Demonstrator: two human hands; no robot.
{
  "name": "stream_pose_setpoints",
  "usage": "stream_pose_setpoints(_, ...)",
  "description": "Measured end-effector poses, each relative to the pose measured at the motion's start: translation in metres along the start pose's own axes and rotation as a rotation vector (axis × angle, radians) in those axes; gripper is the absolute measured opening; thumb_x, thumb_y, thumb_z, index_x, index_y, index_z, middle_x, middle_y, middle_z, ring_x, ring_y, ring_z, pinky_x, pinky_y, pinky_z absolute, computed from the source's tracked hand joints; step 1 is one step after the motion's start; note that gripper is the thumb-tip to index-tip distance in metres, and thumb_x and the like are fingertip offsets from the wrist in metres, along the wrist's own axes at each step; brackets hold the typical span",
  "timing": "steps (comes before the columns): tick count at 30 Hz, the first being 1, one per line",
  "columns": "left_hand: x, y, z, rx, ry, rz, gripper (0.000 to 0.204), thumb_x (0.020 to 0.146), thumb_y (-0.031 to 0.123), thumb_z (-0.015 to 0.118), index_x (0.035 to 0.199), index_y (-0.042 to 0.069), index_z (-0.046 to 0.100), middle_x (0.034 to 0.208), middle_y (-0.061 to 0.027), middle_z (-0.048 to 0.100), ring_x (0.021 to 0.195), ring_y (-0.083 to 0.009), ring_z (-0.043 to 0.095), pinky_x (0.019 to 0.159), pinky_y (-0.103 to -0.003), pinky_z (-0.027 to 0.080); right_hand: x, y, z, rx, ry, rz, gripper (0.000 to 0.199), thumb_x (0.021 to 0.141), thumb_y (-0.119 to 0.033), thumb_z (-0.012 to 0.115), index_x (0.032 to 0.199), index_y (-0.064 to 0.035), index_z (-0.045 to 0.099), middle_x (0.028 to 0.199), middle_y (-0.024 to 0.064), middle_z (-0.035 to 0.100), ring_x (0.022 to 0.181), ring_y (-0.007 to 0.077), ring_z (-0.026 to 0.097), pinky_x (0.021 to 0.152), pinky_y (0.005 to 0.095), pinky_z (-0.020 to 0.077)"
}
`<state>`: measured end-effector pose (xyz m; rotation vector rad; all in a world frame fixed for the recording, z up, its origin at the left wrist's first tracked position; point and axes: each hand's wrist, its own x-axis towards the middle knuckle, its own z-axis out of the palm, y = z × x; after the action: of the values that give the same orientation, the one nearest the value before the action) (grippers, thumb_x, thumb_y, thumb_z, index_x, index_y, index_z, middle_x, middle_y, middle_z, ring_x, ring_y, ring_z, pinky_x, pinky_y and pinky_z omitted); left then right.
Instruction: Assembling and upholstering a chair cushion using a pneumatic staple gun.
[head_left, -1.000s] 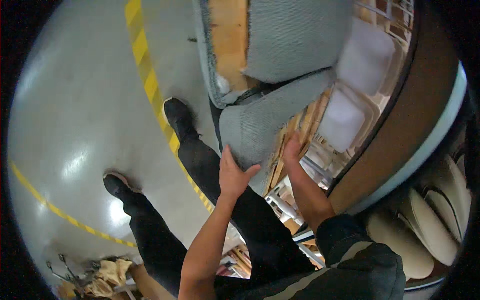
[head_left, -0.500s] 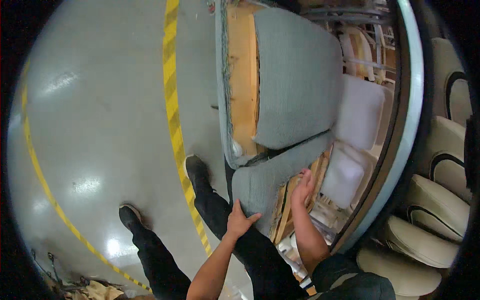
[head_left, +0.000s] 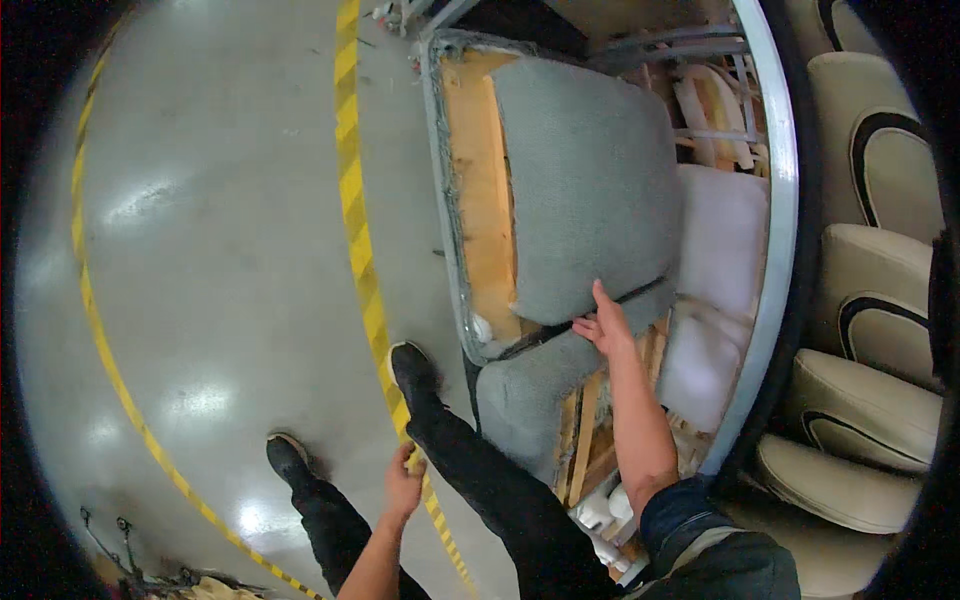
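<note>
A grey upholstered chair frame (head_left: 590, 210) with bare wood along its left side lies in front of me. My right hand (head_left: 606, 328) rests open on the seam between its upper grey cushion and the lower grey cushion (head_left: 525, 390). My left hand (head_left: 402, 487) hangs down by my dark trouser leg (head_left: 490, 480), fingers curled, with nothing visible in it. My two black shoes (head_left: 412, 372) stand on the grey floor beside the chair.
A yellow striped line (head_left: 356, 230) runs down the glossy concrete floor (head_left: 210, 250). White padded pieces (head_left: 715, 270) lie right of the chair. Several cream seat shells with dark trim (head_left: 870, 400) are stacked at the far right behind a curved pale rail (head_left: 778, 200).
My left hand has come off the lower grey cushion and dropped beside my leg. My right hand moved up onto the cushion seam. The view has tilted further over the chair.
</note>
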<state>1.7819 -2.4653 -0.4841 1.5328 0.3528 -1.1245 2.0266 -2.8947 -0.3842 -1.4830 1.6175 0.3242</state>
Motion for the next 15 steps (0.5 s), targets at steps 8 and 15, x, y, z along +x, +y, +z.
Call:
stream_pose_setpoints(8, 0.103, 0.075, 0.056, -0.411, -0.051, -0.184, 0.084, 0.088, 0.042, 0.068, 0.148, -0.003, 0.03, 0.146, -0.023, 0.043, 0.133, -0.0326, 0.045, 0.11, -0.037, 0.035, 0.016, 0.006, -0.001, 0.199, 0.041, -0.093, 0.089, 0.088, -0.051, 0.067, 0.15, -0.0048, 0.024, 0.147, 0.0168, 0.038, 0.122, 0.0337, 0.05, 0.104, 0.0499, 0.0404)
stream_pose_setpoints(15, 0.204, 0.144, 0.123, -0.565, 0.069, -0.222, 0.087, 0.089, 0.045, 0.065, 0.15, -0.001, 0.024, 0.149, -0.025, 0.038, 0.136, -0.0354, 0.041, 0.111, -0.039, 0.033, 0.021, 0.044, -0.003, 0.351, 0.06, -0.328, 0.049, 0.092, -0.035, 0.068, 0.124, -0.0025, 0.051, 0.114, 0.0067, 0.058, 0.089, 0.0169, 0.055, 0.072, 0.0316, 0.0472)
